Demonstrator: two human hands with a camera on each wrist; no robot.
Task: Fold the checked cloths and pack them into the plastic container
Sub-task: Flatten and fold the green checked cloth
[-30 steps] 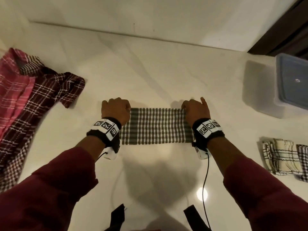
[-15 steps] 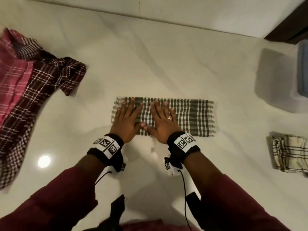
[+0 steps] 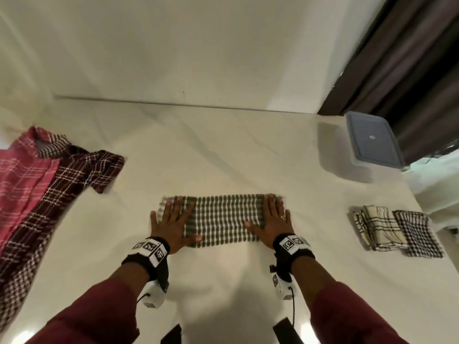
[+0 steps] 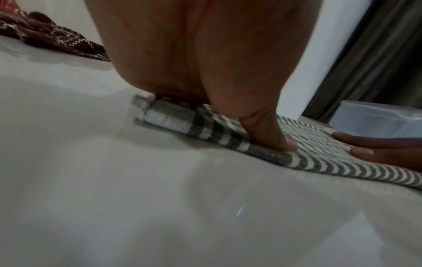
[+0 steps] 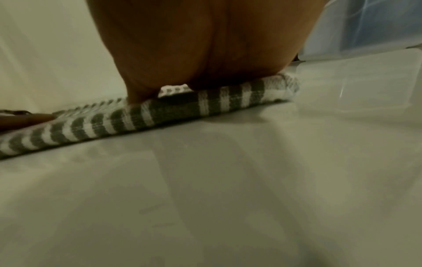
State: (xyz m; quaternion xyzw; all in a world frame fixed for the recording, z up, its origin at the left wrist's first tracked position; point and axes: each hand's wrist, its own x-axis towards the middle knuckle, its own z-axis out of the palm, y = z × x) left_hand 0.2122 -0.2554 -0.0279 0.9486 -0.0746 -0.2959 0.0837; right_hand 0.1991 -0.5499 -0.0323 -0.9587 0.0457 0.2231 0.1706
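A green-and-white checked cloth (image 3: 221,217) lies folded into a long strip on the pale floor. My left hand (image 3: 171,219) presses flat on its left end, fingers straight and spread. On the strip's right end my right hand (image 3: 272,219) lies flat the same way. In the left wrist view the palm (image 4: 205,54) and thumb press on the cloth (image 4: 228,133); in the right wrist view the palm (image 5: 200,45) rests on the cloth's edge (image 5: 137,115). The plastic container (image 3: 370,145), with a blue lid on, stands at the far right. Two folded checked cloths (image 3: 397,230) lie near right.
A heap of red, pink and maroon checked cloths (image 3: 42,189) spreads along the left. A dark curtain (image 3: 409,58) hangs at the far right behind the container. A pale wall (image 3: 173,45) closes the far side.
Both hands went from gripping the strip's ends to lying flat together at its left half. Now they have slid apart, one to each end.
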